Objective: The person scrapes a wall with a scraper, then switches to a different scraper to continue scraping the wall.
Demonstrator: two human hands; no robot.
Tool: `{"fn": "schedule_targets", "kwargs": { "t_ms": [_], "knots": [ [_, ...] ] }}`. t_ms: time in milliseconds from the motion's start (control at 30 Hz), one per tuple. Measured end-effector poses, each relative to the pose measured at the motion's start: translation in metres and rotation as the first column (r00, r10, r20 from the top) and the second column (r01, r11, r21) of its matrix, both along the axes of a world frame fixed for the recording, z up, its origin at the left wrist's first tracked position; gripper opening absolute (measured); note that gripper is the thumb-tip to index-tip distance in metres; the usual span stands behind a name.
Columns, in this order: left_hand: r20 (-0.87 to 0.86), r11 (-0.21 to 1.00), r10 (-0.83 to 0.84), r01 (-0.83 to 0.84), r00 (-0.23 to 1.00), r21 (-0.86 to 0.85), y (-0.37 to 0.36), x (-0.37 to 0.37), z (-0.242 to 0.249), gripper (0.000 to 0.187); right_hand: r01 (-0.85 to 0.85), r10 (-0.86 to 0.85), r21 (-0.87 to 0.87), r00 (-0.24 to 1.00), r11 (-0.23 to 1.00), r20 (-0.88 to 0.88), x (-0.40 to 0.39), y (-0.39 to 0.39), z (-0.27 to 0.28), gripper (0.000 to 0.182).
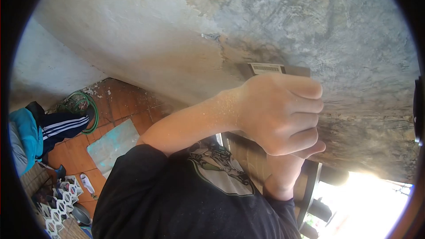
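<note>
My left hand (283,113) is closed in a fist, its back toward me, close against the wall. Just above its knuckles shows a flat scraper (296,70) with a barcode label, its wide blade against the wall surface. The fist hides the handle. My right hand (313,150) is directly behind and below the left one, mostly covered by it. Only a thumb-like tip and the wrist show, so its grip is hidden. Pale dust lies on my left forearm. The wall (274,13) is blotchy grey, with a ragged edge of peeling white paint to the left.
Orange floor tiles (73,157) lie below left, with paint flakes, a coiled green hose (94,110) and a worn pale board (114,144). Clothes (26,137) and a white lattice rack (62,208) are at the far left. Dark wooden furniture (310,190) and a bright opening are at right.
</note>
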State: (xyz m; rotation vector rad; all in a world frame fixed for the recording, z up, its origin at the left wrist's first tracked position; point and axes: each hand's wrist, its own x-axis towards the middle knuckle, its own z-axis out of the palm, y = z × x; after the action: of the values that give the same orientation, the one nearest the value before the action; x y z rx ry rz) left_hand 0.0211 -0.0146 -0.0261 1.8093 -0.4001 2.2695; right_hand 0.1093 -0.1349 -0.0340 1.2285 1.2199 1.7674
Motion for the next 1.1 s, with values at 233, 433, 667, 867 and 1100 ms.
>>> {"fn": "schedule_targets", "kwargs": {
  "t_ms": [233,433,667,867,1100],
  "knots": [
    [-0.067,1.000,-0.005,0.007,0.998,0.023,-0.004,0.008,-0.005,0.038,0.161,-0.321,-0.323,0.781,0.932,-0.536,-0.026,-0.022,0.025,0.005],
    [-0.080,1.000,0.009,-0.008,0.997,0.016,-0.010,0.012,-0.006,0.036,0.050,-0.222,-0.274,0.734,0.960,-0.642,-0.022,-0.022,0.021,0.005],
    [-0.062,1.000,0.018,-0.019,0.998,-0.019,-0.021,0.014,-0.008,0.034,-0.009,-0.076,-0.162,0.858,0.987,-0.508,-0.027,-0.006,0.028,0.014],
    [-0.050,0.997,0.066,-0.068,0.997,-0.033,-0.016,0.015,-0.011,0.030,-0.065,0.029,-0.080,0.921,0.995,-0.389,-0.031,-0.002,0.043,0.020],
    [-0.081,0.993,0.113,-0.116,0.990,-0.037,-0.013,0.012,-0.012,0.021,-0.014,0.026,-0.129,0.995,0.992,0.092,0.014,-0.013,0.006,0.020]
  ]
}}
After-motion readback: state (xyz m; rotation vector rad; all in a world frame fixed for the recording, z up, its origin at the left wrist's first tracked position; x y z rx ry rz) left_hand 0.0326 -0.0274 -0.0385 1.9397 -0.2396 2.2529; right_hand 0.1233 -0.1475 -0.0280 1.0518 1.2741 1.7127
